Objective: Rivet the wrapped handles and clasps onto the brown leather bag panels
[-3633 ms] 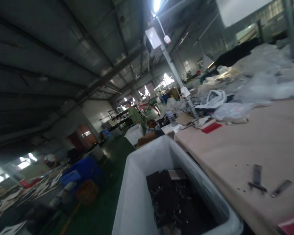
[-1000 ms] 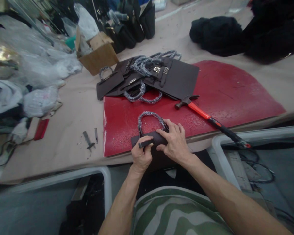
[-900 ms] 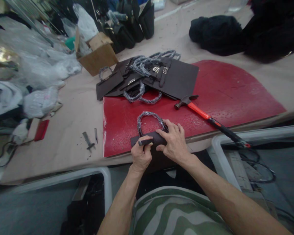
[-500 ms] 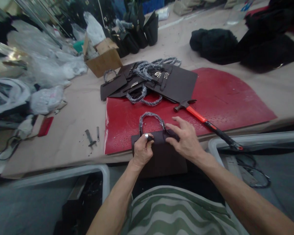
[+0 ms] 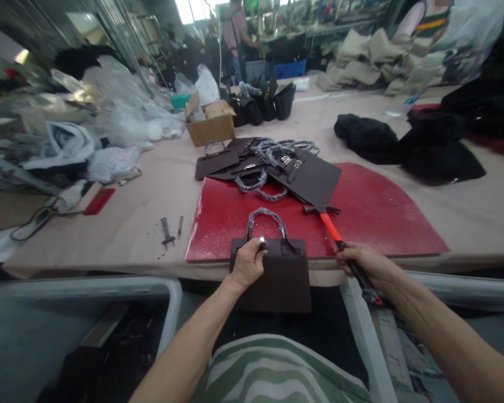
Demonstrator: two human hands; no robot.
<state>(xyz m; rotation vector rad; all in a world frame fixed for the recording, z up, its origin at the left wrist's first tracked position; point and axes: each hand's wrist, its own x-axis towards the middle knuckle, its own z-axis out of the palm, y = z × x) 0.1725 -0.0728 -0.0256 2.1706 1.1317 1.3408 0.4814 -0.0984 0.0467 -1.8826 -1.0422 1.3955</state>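
A dark brown bag panel (image 5: 273, 285) with a plastic-wrapped handle (image 5: 265, 212) hangs over the front edge of the red board (image 5: 386, 212). My left hand (image 5: 250, 262), a ring on one finger, is closed on the panel's top edge at the left foot of the handle. Off to the right, my right hand (image 5: 363, 263) wraps round the black grip of a claw hammer (image 5: 331, 226), whose head rests over the board. Behind them lies a pile of similar brown panels (image 5: 311, 173) with wrapped handles and metal fittings.
Small metal tools (image 5: 165, 230) lie left of the board. A cardboard box (image 5: 210, 127), plastic bags (image 5: 113, 164) and black cloth pieces (image 5: 441, 148) are farther back. Grey bins (image 5: 174, 302) stand below the table's front edge. A person (image 5: 235, 33) stands in the background.
My right hand has left the panel, moved right and taken hold of the hammer's grip. My left hand stays on the panel. The head view has tilted up, showing more background.
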